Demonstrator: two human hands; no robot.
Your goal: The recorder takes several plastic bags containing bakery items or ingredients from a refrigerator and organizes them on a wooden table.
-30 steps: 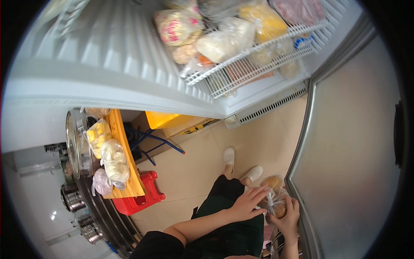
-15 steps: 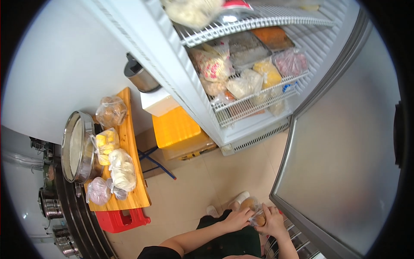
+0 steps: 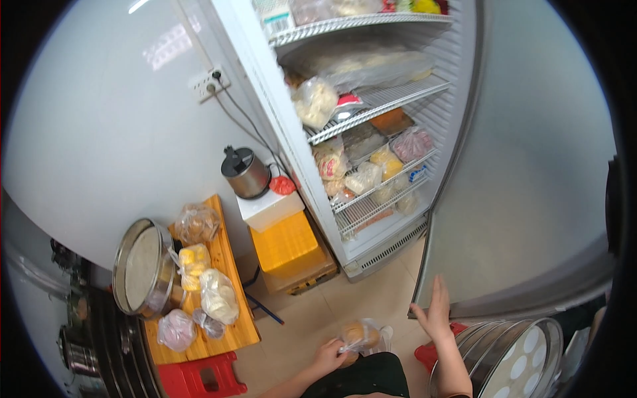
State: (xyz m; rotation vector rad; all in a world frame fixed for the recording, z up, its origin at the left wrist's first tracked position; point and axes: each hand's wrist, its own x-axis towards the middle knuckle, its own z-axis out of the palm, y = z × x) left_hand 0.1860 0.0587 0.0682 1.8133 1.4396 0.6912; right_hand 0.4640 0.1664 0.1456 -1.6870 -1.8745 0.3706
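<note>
My left hand [image 3: 328,358] is closed on the gathered top of a clear plastic bag [image 3: 361,333] of round brown buns, which hangs low in front of me. My right hand [image 3: 435,312] is raised at the lower corner of the frosted fridge door [image 3: 531,166], fingers stretched and thumb apart. Whether the palm touches the door I cannot tell. Behind the swung-out door, the upright fridge [image 3: 358,264] shows wire shelves [image 3: 405,91] carrying several bagged foods, among them a white bag [image 3: 316,103], a yellow one [image 3: 386,162] and a pinkish one [image 3: 412,144].
At left, a wooden table [image 3: 242,326] bears a round steel steamer [image 3: 142,268] and several bagged buns [image 3: 219,296]. A red stool [image 3: 206,375] stands below it. A kettle [image 3: 245,172] sits on a white box above a yellow crate [image 3: 285,245]. Stacked steamer trays [image 3: 488,355] stand at right.
My right hand has left the bag of buns and risen to the door; my left hand alone holds the bag. The view has tilted up, showing more upper shelves.
</note>
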